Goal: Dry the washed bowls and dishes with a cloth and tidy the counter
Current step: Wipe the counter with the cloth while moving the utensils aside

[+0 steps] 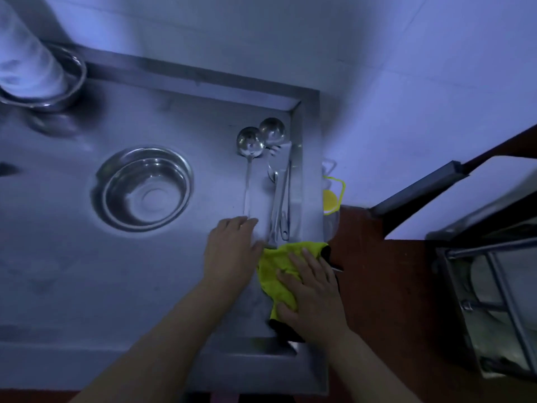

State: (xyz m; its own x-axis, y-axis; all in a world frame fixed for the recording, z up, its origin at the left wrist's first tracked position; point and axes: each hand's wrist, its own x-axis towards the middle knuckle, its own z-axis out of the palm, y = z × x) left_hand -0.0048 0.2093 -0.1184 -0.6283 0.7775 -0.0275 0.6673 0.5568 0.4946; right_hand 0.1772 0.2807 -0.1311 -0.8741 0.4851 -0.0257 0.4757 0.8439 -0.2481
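While the right hand (312,298) is lying flat with its fingers spread on a yellow-green cloth (279,274), it is pressing that cloth down onto the steel bench (87,271) close to the near right corner, a dark edge of the cloth showing beneath the palm. Just to its left, the left hand (232,251) is resting palm down on the bench with its fingers straight and loosely together, holding nothing, its fingertips reaching the lower end of a ladle (249,158) handle. Beside that ladle, toward the right rim, a second ladle (272,132) is lying among a small bundle of other metal utensils (280,205), whose handle ends are running down to the top edge of the cloth; what each of them is cannot be told. Further left, well apart from both hands, a steel bowl (145,189) is sitting upright on the bench, open side up. At the far left corner another steel bowl (58,91) is standing with a pale, blurred object (26,62) rising out of it. Off the right edge of the bench, a yellow-lidded container (331,202) is hanging or standing close against its side.
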